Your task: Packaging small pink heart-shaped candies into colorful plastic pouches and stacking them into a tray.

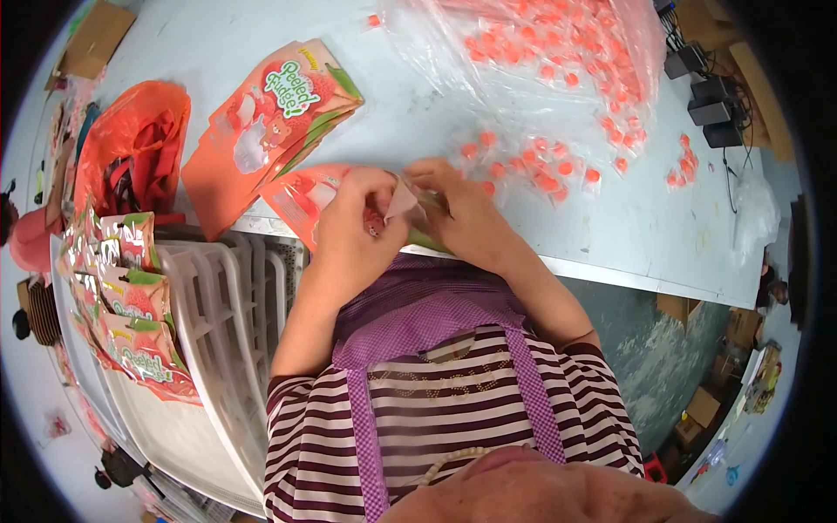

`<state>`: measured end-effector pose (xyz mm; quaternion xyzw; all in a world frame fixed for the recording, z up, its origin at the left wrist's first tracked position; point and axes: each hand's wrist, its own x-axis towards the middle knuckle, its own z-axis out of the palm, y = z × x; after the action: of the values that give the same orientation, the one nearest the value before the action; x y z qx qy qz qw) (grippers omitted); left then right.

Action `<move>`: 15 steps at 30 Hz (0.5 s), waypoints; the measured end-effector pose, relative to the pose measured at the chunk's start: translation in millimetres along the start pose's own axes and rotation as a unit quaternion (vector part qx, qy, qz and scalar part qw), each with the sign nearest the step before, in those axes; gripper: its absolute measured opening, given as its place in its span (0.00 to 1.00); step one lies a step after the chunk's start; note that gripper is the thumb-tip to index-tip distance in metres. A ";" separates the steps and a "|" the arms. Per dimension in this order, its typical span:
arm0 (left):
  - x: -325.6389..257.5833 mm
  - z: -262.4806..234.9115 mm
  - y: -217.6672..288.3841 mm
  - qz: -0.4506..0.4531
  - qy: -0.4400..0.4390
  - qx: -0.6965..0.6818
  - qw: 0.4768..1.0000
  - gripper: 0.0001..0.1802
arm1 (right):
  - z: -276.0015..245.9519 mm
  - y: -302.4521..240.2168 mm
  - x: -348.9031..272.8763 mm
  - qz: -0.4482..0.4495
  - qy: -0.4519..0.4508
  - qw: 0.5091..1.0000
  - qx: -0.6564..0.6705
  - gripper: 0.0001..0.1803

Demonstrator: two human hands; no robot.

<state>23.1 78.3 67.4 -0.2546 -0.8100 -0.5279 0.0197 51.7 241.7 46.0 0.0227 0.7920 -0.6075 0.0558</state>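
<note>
- Head view: bench (628,231), pale and flat; its front edge runs beneath both hands
- Red pouch (292,200), one; held over the front edge of the bench, between the hands, a pale flap standing up at its near right end
- Left hand (359,218); grip pinching the red pouch, fingers curled around it
- Right hand (455,209); at the flap end of the red pouch; fingertips partly hidden, so whether its grip is pinching or spread cannot be told
- Stack of flat pouches (261,139), red and green; fanned on the bench, beyond the left hand
- Small clear packets (545,166), red inside; loose group beyond the right hand; further ones to the right
- Large clear bag (575,35); full of like packets, at the far side
- Red plastic bag (122,109); left end of the bench
- White trays (227,349), stacked; left of the person
- Shiny pouches (144,344); overlapping on the top tray
</note>
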 end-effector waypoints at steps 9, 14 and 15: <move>4.3 -27.3 3.9 0.151 -0.227 0.137 0.952 0.17 | -13.6 3.0 -1.6 -0.030 -0.055 0.998 0.011 0.18; 5.4 -26.9 8.8 0.148 -0.191 0.200 0.950 0.15 | -10.6 6.6 -3.6 -0.038 -0.013 0.999 0.018 0.18; 4.1 -24.7 3.4 0.189 -0.141 0.243 0.941 0.14 | -12.2 8.0 -3.1 -0.051 -0.008 0.998 0.039 0.19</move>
<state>15.2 59.6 82.4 -0.4620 -0.8451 -0.2608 0.0661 54.9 255.7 41.8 -0.0208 0.7672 -0.6404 0.0305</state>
